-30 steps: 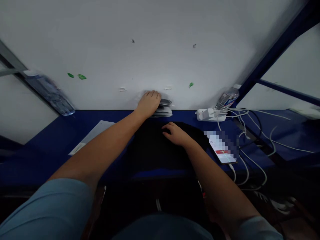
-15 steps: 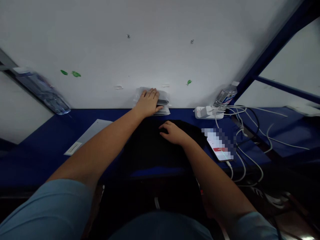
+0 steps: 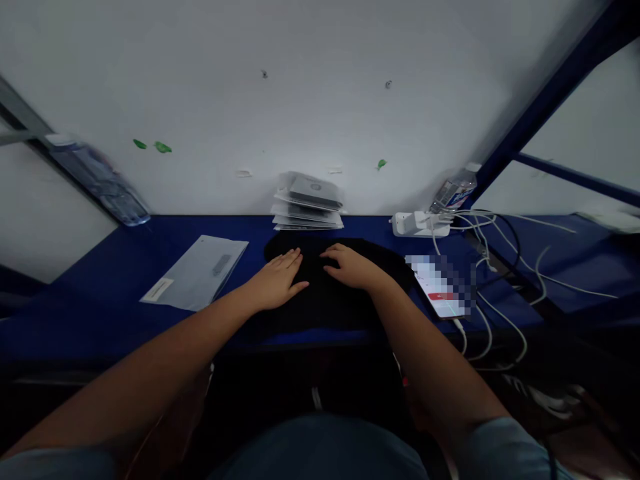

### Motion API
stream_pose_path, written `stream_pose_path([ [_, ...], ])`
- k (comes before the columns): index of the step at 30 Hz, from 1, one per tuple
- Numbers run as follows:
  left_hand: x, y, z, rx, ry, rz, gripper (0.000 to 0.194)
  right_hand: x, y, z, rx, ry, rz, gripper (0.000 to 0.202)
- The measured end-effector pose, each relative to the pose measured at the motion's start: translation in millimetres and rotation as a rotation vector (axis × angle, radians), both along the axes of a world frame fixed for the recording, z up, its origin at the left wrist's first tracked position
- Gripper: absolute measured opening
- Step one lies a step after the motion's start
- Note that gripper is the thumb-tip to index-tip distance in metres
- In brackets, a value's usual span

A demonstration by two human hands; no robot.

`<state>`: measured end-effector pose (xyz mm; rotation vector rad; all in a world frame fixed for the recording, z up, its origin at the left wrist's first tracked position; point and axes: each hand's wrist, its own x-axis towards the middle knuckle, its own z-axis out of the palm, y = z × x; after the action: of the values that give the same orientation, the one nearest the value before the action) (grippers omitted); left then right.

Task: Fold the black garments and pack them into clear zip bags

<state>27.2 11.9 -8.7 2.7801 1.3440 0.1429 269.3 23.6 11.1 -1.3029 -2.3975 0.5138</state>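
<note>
A dark piece of cloth [image 3: 320,310] lies in front of me on the blue table. On its left part rests my left hand [image 3: 277,279], flat, with the fingers stretched out. My right hand [image 3: 353,267] lies on the cloth's right part, its fingers apart and slightly bent. Neither hand grips anything. Behind the cloth, against the wall, is a stack of flat packets in clear plastic [image 3: 309,203]. To the left of my left hand lies a flat plastic bag [image 3: 200,273] with a white label at its near corner.
A phone [image 3: 440,290] with a lit screen lies to the right, plugged into a white cable. Behind it are a white power strip [image 3: 420,225], tangled cables and a plastic bottle [image 3: 456,188]. Another bottle [image 3: 97,179] leans at the far left. A white wall [image 3: 320,120] closes off the back.
My left hand has come off the packet stack and back toward me, onto the dark cloth. The stack and the bag at left now show more fully. My right hand stays nearly in place.
</note>
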Motion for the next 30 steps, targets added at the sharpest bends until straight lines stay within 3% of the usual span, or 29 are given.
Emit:
stream_pose_path([
  [6, -24, -6, 1.7, -0.002, 0.036, 0.03, 0.076, 16, -32, 0.7, 0.014, -0.188, -0.033, 0.056],
  [11, -45, -16, -0.7, -0.005, 0.007, 0.026, 0.075, 44, -64, -20.1, 0.072, -0.246, -0.194, 0.067],
  [16, -49, -22, -4.7, 0.007, 0.005, 0.008, 0.074, 54, -83, -38.6, 0.165, -0.202, -0.211, 0.065],
  [22, -46, -28, -3.8, -0.001, 0.001, 0.01, 0.073, 60, -86, -39.5, 0.155, -0.205, -0.193, 0.065],
  [28, -45, -35, 13.7, -0.033, -0.04, 0.024, 0.069, 59, -90, -33.6, 0.202, -0.128, -0.206, 0.063],
  [30, -49, -45, 23.3, 0.001, -0.111, -0.002, 0.065, 60, -100, -29.8, 0.22, -0.086, -0.145, 0.063],
])
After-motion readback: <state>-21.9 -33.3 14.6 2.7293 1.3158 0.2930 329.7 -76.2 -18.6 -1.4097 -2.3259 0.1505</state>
